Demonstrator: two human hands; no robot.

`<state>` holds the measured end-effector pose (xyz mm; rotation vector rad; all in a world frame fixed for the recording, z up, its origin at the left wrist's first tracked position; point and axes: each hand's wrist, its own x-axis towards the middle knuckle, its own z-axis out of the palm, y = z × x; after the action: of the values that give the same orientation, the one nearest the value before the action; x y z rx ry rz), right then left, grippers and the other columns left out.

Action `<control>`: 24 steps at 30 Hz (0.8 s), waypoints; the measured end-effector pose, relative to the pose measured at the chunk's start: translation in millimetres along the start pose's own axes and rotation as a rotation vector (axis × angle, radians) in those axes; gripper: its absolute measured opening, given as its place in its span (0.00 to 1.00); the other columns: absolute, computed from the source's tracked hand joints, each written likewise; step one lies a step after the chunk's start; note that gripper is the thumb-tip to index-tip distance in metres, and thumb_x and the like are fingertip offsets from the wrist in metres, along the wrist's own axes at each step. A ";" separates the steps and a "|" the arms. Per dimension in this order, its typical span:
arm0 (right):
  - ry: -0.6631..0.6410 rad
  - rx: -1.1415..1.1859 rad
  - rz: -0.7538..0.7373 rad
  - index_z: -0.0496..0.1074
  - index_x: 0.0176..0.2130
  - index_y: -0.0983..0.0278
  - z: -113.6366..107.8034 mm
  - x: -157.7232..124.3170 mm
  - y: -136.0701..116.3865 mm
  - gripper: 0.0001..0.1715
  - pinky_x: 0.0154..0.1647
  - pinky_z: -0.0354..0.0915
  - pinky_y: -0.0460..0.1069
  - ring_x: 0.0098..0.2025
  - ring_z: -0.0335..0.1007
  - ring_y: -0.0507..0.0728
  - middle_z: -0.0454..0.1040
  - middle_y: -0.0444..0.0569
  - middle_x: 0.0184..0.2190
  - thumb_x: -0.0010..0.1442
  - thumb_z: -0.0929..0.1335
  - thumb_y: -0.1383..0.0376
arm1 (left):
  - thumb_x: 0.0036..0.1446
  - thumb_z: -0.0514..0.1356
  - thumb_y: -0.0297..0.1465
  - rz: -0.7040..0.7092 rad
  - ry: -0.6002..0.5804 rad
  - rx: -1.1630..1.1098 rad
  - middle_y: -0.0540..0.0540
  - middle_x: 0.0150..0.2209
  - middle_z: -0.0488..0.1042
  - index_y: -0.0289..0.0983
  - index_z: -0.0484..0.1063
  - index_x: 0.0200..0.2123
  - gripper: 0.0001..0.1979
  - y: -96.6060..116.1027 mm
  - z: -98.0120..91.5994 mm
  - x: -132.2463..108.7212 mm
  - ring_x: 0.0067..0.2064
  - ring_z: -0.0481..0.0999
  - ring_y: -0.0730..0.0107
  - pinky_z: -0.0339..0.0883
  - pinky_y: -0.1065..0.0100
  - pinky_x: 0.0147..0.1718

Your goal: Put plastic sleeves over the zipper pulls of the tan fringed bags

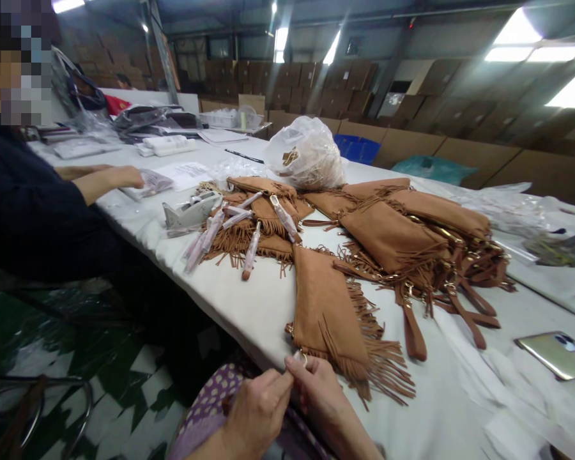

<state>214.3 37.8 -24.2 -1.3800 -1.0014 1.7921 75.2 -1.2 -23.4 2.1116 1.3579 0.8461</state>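
A tan fringed pouch [323, 306] lies at the table's near edge, its fringe spread to the right. At its lower corner, my right hand [323, 390] pinches a small metal clasp [303, 359] between thumb and fingers. My left hand [261, 406] is closed close beside it, fingertips meeting the right hand's. A bit of brown wrist strap [227, 404] shows at the left hand's outer side; most of what that hand grips is hidden by its fingers.
Stacked fringed pouches [393, 233] with wrist straps lie behind and right. Several wrapped straps [252, 249] rest on another pile, near a grey tape dispenser [191, 211]. A filled plastic bag [306, 153] stands behind; a phone [558, 354] lies right. A co-worker's hand [124, 179] is at left.
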 end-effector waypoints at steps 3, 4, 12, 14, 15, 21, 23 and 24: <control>0.042 -0.010 -0.009 0.63 0.16 0.64 -0.1 0.4 4.5 0.29 0.12 0.44 0.43 0.10 0.47 0.45 0.57 0.38 0.08 0.47 0.70 0.44 | 0.63 0.46 0.27 0.056 0.022 -0.001 0.40 0.38 0.78 0.41 0.61 0.60 0.23 -10.7 4.1 -18.1 0.36 0.79 0.65 0.73 0.70 0.38; 0.057 -0.005 0.006 0.63 0.16 0.64 -0.6 0.6 5.6 0.29 0.12 0.44 0.43 0.10 0.48 0.45 0.59 0.38 0.08 0.47 0.70 0.44 | 0.63 0.46 0.26 0.073 0.020 0.005 0.40 0.41 0.78 0.41 0.59 0.62 0.24 -18.8 5.4 -30.3 0.37 0.79 0.65 0.73 0.70 0.39; 0.108 0.006 0.023 0.64 0.18 0.64 -0.5 2.4 7.0 0.24 0.12 0.48 0.43 0.12 0.52 0.46 0.64 0.40 0.12 0.47 0.70 0.47 | 0.58 0.57 0.37 -0.197 -0.048 0.151 0.47 0.46 0.78 0.46 0.71 0.52 0.18 -85.6 -36.2 -115.0 0.44 0.78 0.59 0.74 0.67 0.42; 0.108 0.000 0.011 0.64 0.19 0.64 0.4 2.5 6.4 0.25 0.13 0.49 0.43 0.13 0.52 0.46 0.65 0.40 0.12 0.48 0.70 0.47 | 0.59 0.54 0.40 -0.308 0.008 0.078 0.45 0.46 0.78 0.43 0.73 0.50 0.18 -70.4 -48.3 -89.8 0.47 0.76 0.58 0.71 0.64 0.46; 0.105 -0.005 0.003 0.64 0.18 0.64 0.5 2.4 6.1 0.25 0.13 0.48 0.43 0.13 0.52 0.46 0.64 0.40 0.12 0.48 0.70 0.47 | 0.61 0.53 0.41 -0.362 0.017 -0.001 0.44 0.47 0.77 0.42 0.73 0.50 0.18 -58.1 -50.1 -71.1 0.48 0.75 0.59 0.70 0.64 0.47; 0.090 0.002 -0.017 0.63 0.18 0.64 -3.7 -0.3 5.9 0.29 0.12 0.45 0.43 0.11 0.50 0.45 0.61 0.38 0.10 0.45 0.70 0.43 | 0.60 0.49 0.48 -0.465 -0.122 -0.496 0.49 0.22 0.74 0.37 0.71 0.32 0.22 2.5 -3.2 13.8 0.23 0.73 0.69 0.64 0.72 0.24; 0.088 -0.001 -0.032 0.64 0.18 0.64 -3.7 -0.3 7.7 0.29 0.12 0.43 0.43 0.11 0.49 0.45 0.60 0.38 0.10 0.44 0.70 0.42 | 0.58 0.47 0.53 -0.565 -0.142 -0.645 0.53 0.15 0.66 0.37 0.66 0.26 0.25 2.9 14.2 14.3 0.14 0.62 0.75 0.52 0.74 0.14; 0.086 -0.009 -0.036 0.64 0.18 0.64 -3.0 0.0 8.7 0.30 0.12 0.43 0.43 0.11 0.48 0.45 0.60 0.38 0.10 0.44 0.70 0.42 | 0.56 0.47 0.55 -0.626 -0.139 -0.715 0.55 0.14 0.63 0.38 0.64 0.27 0.26 0.6 19.1 12.0 0.12 0.57 0.77 0.47 0.74 0.11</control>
<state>216.9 34.1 -32.2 -1.4233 -0.9831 1.6897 93.1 8.3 -33.3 1.0927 1.2719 0.7405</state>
